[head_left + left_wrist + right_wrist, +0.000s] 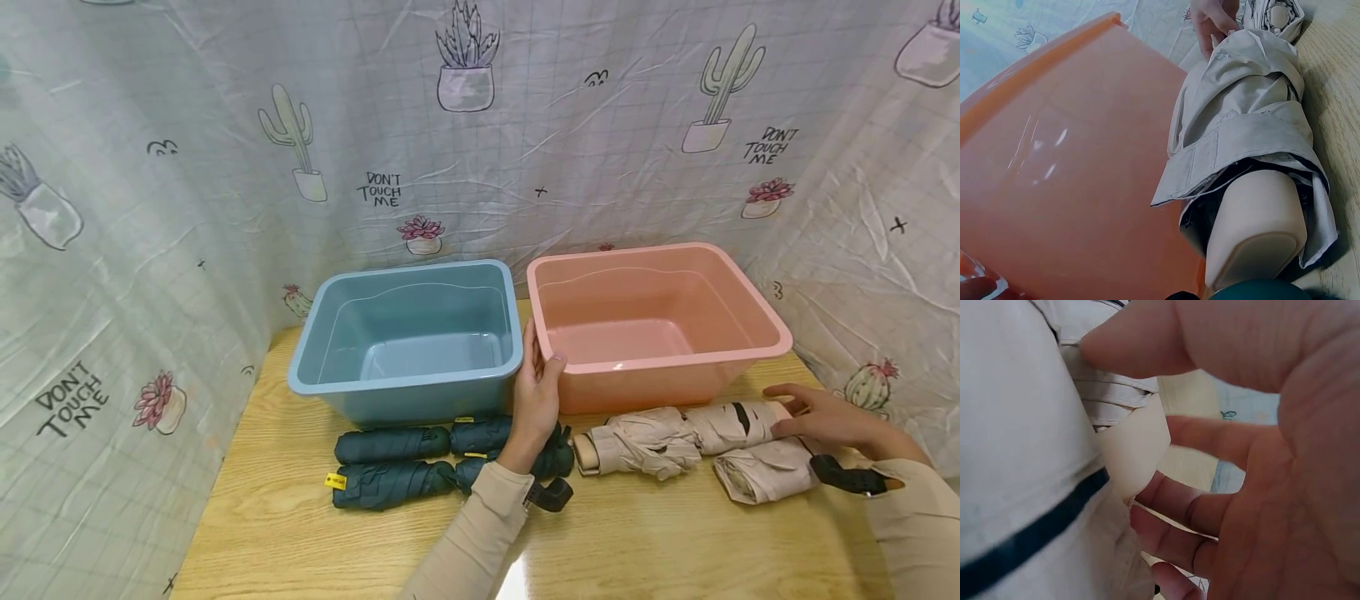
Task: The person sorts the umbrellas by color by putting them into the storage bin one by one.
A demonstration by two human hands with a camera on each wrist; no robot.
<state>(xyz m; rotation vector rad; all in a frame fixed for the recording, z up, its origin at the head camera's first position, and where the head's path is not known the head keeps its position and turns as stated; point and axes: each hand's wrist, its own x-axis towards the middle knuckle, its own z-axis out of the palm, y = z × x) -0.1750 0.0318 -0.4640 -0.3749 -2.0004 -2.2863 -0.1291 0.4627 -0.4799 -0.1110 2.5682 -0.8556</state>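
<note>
My left hand (pixel 538 400) grips the front left corner of the pink plastic bin (pixel 645 383), its thumb on the rim and its fingers along the side wall. Below that wrist lie several folded dark green umbrellas (pixel 390 483). A folded beige umbrella (pixel 645 442) lies along the pink bin's front; its pale handle (pixel 1260 231) is close in the left wrist view. My right hand (pixel 825 417) holds the handle end (pixel 1138 444) of a second beige umbrella (pixel 723 427), thumb and fingers on opposite sides. A third beige umbrella (pixel 768 471) lies just in front.
To the left of the pink bin stands a blue plastic bin (pixel 442 392); no contents show in either. Both are on a wooden table (pixel 285 533). A cactus-printed curtain (pixel 525 150) hangs behind and at the sides.
</note>
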